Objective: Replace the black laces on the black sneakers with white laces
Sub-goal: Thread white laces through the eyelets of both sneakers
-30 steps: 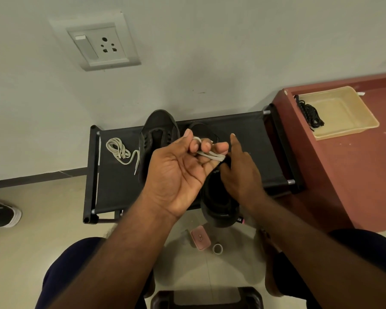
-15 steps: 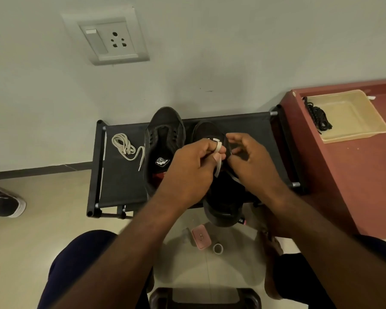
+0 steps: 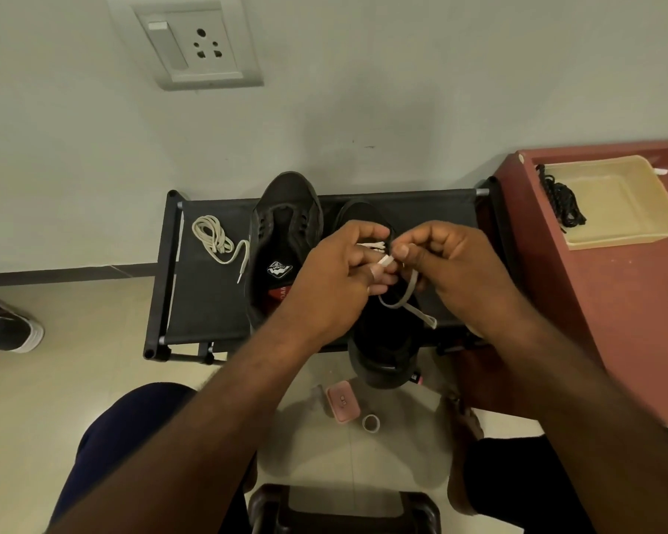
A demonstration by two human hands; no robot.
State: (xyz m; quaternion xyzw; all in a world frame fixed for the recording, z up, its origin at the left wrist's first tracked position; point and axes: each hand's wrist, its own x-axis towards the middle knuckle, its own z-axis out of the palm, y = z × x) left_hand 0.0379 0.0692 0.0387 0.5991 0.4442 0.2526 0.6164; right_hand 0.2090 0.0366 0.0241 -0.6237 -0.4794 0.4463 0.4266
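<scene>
Pinching a white lace point(image 3: 412, 282) between curled fingers, the left hand point(image 3: 340, 271) and the right hand point(image 3: 454, 264) are working close together above the right-hand black sneaker point(image 3: 386, 352). That shoe is lying on a black fabric rack point(image 3: 205, 302) with its heel hanging over the near edge. The left hand is gripping a flat stretch of the lace against its fingers, while the right hand's thumb and forefinger are nipping the lace just beside it. Below them a loop is drooping over the shoe's opening and one end is trailing toward the near right. Whether the lace is passing through any eyelet I cannot tell, since the hands are covering the front of that shoe. The other black sneaker point(image 3: 286, 240) is sitting just to the left on the same rack, its toe pointing at the far wall and its insole logo showing. A second white lace point(image 3: 213, 237) is lying coiled on the rack's left part, apart from both shoes. To the right, a reddish table point(image 3: 614, 310) is carrying a beige tray point(image 3: 629, 210), and black laces point(image 3: 562, 202) are lying bundled at the tray's left side. On the floor, a pink case point(image 3: 343, 402) and a small tape roll point(image 3: 370, 422) are lying side by side.
</scene>
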